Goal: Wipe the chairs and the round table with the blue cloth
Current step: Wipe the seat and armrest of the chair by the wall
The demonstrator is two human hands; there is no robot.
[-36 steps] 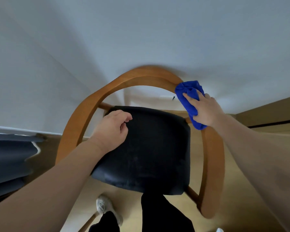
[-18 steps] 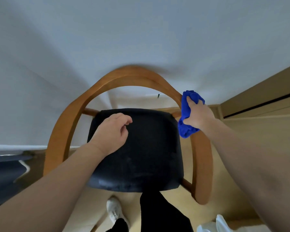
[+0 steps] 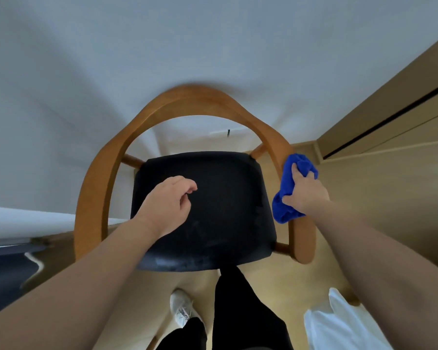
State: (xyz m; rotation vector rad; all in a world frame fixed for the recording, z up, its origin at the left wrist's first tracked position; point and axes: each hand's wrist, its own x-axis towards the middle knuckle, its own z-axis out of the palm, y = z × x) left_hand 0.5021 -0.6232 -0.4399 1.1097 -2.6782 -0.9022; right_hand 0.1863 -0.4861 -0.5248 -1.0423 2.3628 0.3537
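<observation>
Mid-frame, the left hand hangs loosely curled and empty over the seat. To its right, the right hand grips the bunched cloth against the chair armrest, which runs from its near tip up toward the backrest.

The right hand grips a bunched blue cloth against the right arm of a curved brown wooden chair. The left hand, fingers loosely curled and holding nothing, is over the chair's black padded seat. A white shoe stands on the pale floor below.
</observation>
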